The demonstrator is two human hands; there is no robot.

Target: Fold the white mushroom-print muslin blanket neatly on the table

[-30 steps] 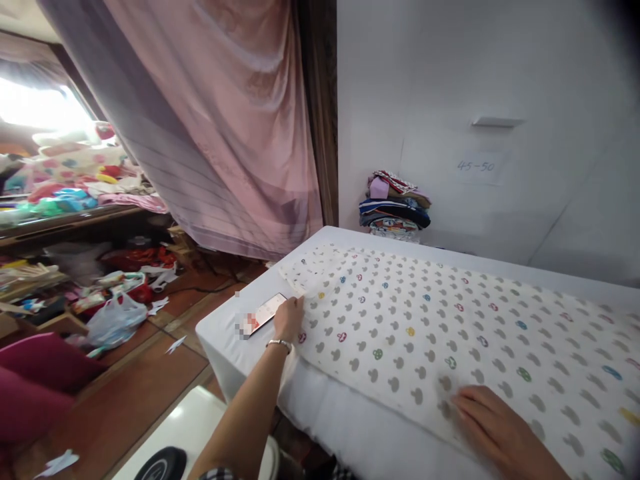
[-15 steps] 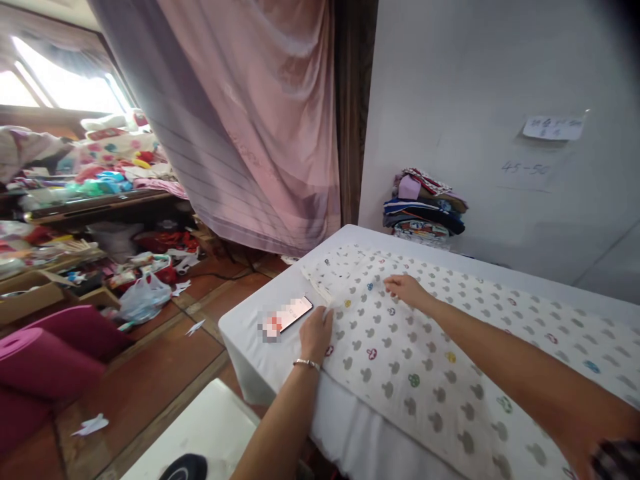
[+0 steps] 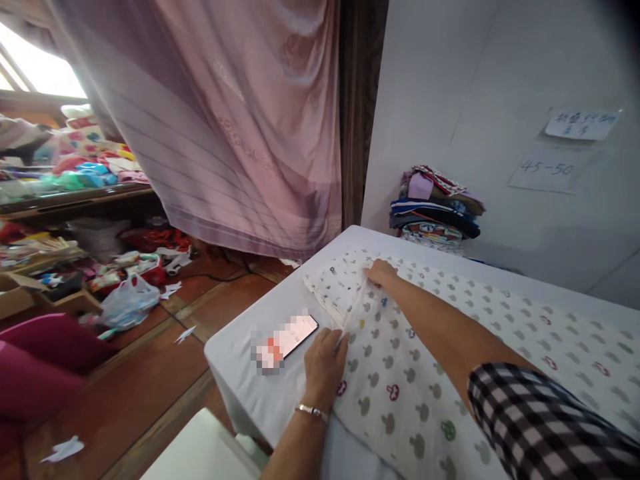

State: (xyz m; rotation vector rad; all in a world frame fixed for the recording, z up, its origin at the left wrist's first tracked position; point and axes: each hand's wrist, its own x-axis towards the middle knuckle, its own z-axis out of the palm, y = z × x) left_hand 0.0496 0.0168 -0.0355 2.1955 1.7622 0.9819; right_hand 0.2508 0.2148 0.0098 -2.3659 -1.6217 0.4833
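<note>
A long white cloth [image 3: 417, 410] printed with grey and coloured mushrooms lies over the white-covered table [image 3: 240, 363]. Toward the far left end, a part of it with a smaller print shows beside a fold. My left hand [image 3: 325, 363], with a bracelet at the wrist, has its fingers closed on the cloth at the near end of that fold. Higher up the same fold, my right hand [image 3: 381, 273] is closed on the cloth, fingertips partly hidden. Left of my left hand lies a phone [image 3: 295, 339], its screen lit and partly blurred out.
Folded clothes [image 3: 435, 207] are stacked beyond the table by the wall. A pink curtain [image 3: 260, 133] hangs behind. On the floor at left are a plastic bag [image 3: 130, 303], boxes and scraps. A white surface [image 3: 200, 450] stands at the near edge.
My right hand has moved left and away from me, onto the fold. The cloth edge between my hands is now drawn into a straighter line. The view has shifted slightly right.
</note>
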